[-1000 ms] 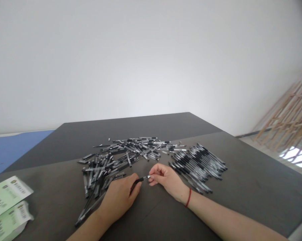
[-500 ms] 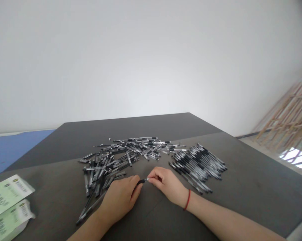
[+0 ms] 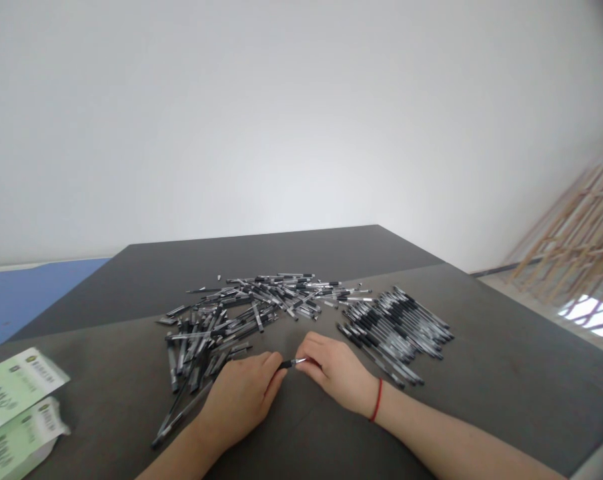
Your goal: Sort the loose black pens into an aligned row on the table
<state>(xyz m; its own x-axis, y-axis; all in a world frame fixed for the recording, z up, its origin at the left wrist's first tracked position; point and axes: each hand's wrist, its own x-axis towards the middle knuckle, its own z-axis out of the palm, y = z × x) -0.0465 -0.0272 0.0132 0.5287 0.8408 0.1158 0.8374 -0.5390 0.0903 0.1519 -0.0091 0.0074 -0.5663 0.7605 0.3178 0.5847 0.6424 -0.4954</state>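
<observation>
A pen (image 3: pixel 292 363) with a black grip and a silvery tip spans the gap between my hands. My left hand (image 3: pixel 246 387) is closed round its black part. At the tip end, my right hand (image 3: pixel 331 370) pinches with thumb and forefinger; a red string circles that wrist. Behind and left of my left hand lies a jumbled heap of pens and pen parts (image 3: pixel 201 337), which stretches across the middle. To the right, beyond my right hand, pens lie side by side in a slanted group (image 3: pixel 401 323).
Green and white packets (image 3: pixel 19 400) lie at the left edge of the dark table (image 3: pixel 506 373). A white wall stands behind it. Wooden racks (image 3: pixel 576 233) are on the floor at the right, and a blue surface (image 3: pixel 36 293) shows at the left.
My right hand has shifted slightly to the right, and a bit more of the pen's tip end shows between my hands. The heaps have not moved.
</observation>
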